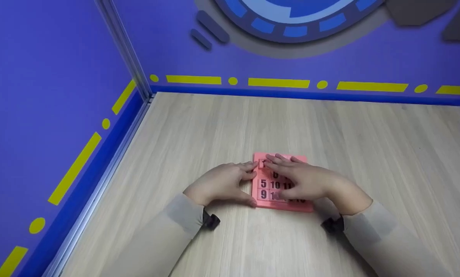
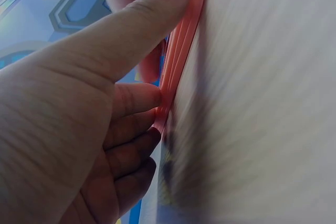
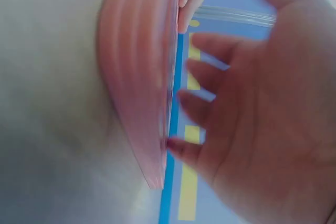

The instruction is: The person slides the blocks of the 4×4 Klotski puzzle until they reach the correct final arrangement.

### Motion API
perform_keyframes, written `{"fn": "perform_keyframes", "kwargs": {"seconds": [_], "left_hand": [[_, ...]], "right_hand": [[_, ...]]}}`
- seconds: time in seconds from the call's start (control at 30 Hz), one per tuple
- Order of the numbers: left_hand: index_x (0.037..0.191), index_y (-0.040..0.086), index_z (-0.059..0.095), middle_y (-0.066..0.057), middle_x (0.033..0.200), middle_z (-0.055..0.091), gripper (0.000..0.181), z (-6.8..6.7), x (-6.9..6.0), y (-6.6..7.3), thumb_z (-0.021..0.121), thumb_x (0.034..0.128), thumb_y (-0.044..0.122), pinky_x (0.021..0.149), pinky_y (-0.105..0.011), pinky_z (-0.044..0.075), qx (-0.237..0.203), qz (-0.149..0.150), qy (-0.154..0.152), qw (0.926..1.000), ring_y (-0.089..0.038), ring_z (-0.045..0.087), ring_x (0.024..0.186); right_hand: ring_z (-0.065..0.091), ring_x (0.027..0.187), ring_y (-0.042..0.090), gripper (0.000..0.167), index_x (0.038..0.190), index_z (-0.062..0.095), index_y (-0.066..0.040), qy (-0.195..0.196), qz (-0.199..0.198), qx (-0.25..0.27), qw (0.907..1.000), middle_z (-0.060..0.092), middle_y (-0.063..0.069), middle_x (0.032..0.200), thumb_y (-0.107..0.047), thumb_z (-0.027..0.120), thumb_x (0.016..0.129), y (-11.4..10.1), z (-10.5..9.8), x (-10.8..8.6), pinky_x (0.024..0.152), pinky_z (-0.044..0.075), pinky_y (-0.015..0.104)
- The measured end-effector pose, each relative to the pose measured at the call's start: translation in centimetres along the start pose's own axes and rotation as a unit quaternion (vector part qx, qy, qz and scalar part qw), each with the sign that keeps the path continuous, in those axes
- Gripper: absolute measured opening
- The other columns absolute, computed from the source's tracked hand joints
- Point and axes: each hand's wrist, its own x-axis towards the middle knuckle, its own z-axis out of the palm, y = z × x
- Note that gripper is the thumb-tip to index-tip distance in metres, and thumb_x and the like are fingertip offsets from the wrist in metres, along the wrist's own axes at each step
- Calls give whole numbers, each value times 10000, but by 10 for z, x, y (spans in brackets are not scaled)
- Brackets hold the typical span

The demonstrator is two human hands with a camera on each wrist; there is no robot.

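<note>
A pink number slide puzzle [image 1: 263,206] with black numerals lies flat on the table. Several of its tiles are hidden under my right hand [image 1: 306,179], which spreads over the upper and right part of the board with fingertips at the tiles. Along the puzzle's left edge is my left hand [image 1: 220,182], its thumb against the lower left corner and its fingertips touching the upper left side. The left wrist view shows that thumb [image 2: 131,30] lying straight along the ridged pink side wall [image 2: 181,51]. In the right wrist view, slightly bent fingers [image 3: 210,77] stand over the puzzle's face.
The wood-grain table [image 1: 199,127] extends around the puzzle on all sides. A blue-purple panel with yellow dashes [image 1: 278,82] stands at the back, and another panel [image 1: 60,115] rises on the left, joined by a metal corner post [image 1: 124,46].
</note>
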Motion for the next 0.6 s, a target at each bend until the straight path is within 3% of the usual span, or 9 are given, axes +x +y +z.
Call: {"fn": "perform_keyframes", "kwargs": {"seconds": [0.23, 0.6], "left_hand": [[1642, 173, 589, 76, 1839, 369, 949, 4, 2, -1, 941, 872, 601, 1430, -407, 347, 32, 72, 52, 10000, -203, 390, 1716], [1648, 144, 581, 64, 1845, 367, 956, 3, 1, 0, 948, 878, 578, 1428, -395, 353, 74, 13, 10, 10000, -193, 387, 1718]], "right_hand": [[282, 1757, 381, 1009, 1796, 339, -198, 77, -167, -369, 9992, 286, 51, 1886, -766, 637, 1017, -19, 12, -23, 1437, 232, 678], [260, 1769, 355, 1034, 1774, 396, -160, -120, -60, -761, 9970, 316, 26, 1882, -812, 631, 1006, -36, 22, -33, 1446, 207, 680]]}}
